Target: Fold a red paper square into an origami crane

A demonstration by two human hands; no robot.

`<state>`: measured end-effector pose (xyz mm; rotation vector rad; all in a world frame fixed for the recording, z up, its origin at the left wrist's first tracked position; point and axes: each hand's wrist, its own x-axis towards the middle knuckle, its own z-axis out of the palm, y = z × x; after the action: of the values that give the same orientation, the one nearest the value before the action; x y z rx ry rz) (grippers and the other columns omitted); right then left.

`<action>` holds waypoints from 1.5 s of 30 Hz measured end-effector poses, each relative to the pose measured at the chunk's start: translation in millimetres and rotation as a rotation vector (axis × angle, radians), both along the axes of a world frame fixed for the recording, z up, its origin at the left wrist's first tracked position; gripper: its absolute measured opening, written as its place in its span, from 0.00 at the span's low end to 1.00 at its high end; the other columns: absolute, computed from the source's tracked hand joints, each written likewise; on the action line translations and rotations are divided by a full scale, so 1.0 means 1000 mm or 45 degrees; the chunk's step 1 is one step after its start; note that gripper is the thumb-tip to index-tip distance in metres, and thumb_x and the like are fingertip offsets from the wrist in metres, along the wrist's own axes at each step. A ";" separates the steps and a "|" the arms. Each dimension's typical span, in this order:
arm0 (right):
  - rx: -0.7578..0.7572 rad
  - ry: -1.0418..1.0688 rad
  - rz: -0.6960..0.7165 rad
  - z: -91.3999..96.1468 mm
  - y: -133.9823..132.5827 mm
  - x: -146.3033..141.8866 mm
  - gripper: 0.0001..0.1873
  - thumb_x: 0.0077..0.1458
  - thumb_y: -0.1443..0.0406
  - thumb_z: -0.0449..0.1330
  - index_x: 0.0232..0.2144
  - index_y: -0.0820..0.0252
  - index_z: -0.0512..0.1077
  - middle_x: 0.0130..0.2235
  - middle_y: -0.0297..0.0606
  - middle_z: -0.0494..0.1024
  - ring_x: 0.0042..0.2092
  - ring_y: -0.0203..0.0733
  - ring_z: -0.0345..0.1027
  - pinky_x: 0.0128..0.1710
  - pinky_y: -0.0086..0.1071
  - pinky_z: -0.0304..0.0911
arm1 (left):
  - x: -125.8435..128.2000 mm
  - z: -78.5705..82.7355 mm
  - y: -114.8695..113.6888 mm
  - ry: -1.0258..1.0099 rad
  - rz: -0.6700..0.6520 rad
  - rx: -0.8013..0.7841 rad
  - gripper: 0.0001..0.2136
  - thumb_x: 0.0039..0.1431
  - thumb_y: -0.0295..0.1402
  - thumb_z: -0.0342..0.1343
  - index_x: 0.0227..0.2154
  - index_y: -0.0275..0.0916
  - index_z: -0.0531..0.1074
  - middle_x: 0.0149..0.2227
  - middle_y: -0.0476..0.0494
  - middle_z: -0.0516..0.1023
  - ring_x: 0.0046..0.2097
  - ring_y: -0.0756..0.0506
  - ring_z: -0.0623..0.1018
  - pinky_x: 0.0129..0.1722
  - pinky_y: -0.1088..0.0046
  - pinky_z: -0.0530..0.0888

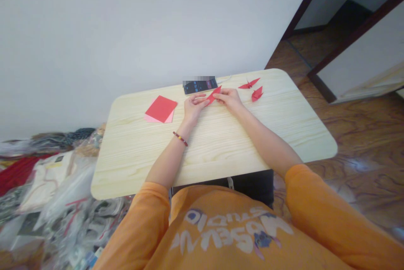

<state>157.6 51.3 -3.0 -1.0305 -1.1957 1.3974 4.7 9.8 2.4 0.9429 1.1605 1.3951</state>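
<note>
Between my two hands is a piece of folded red origami paper (215, 94), narrow and pointed, held slanting just above the table. My left hand (193, 107) pinches its lower left end between thumb and fingers. At its upper right part, my right hand (230, 98) grips it with the thumb on the near face. To the right lie two folded red paper cranes, one with spread wings (249, 84) and one more compact (257, 94). On the left, a red square sheet of paper (161, 109) rests over pink paper (150, 118).
The pale wooden table (214, 148) stands against a white wall (142, 30). A phone (200, 86) with a lit screen and a white cable lies at the table's back edge. Plastic bags and clothes (69, 194) are piled at the left. A wooden floor (362, 135) shows at the right.
</note>
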 end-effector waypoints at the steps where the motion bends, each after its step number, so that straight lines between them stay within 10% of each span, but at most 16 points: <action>1: -0.004 -0.007 -0.005 0.000 0.000 0.000 0.15 0.33 0.58 0.70 0.20 0.63 0.74 0.18 0.31 0.70 0.20 0.28 0.56 0.20 0.26 0.48 | -0.001 0.000 0.000 0.031 0.004 0.007 0.20 0.33 0.33 0.71 0.33 0.35 0.75 0.26 0.46 0.80 0.30 0.48 0.79 0.37 0.71 0.74; 14: -0.018 0.021 -0.085 -0.002 0.002 0.000 0.16 0.33 0.58 0.72 0.18 0.62 0.71 0.18 0.31 0.69 0.22 0.29 0.58 0.22 0.26 0.53 | -0.006 -0.001 0.002 0.260 -0.022 -0.015 0.18 0.38 0.42 0.69 0.27 0.33 0.75 0.21 0.47 0.76 0.21 0.53 0.72 0.25 0.77 0.70; 34: -0.031 0.079 -0.087 0.000 -0.001 -0.004 0.16 0.33 0.58 0.72 0.16 0.62 0.71 0.18 0.30 0.69 0.21 0.28 0.57 0.21 0.25 0.49 | -0.009 0.002 0.000 0.103 -0.277 -0.050 0.18 0.36 0.39 0.71 0.29 0.33 0.78 0.29 0.42 0.81 0.31 0.49 0.78 0.40 0.69 0.75; 45: -0.042 0.130 -0.102 0.000 0.000 -0.001 0.16 0.32 0.59 0.71 0.16 0.61 0.70 0.19 0.30 0.68 0.23 0.29 0.57 0.22 0.26 0.51 | -0.009 0.003 -0.003 0.344 -0.026 0.018 0.17 0.37 0.42 0.70 0.25 0.34 0.76 0.26 0.44 0.79 0.28 0.50 0.76 0.34 0.73 0.74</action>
<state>156.5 51.4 -3.0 -1.0066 -1.0493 1.3939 -4.5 7.0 5.4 1.1768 1.3370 1.2878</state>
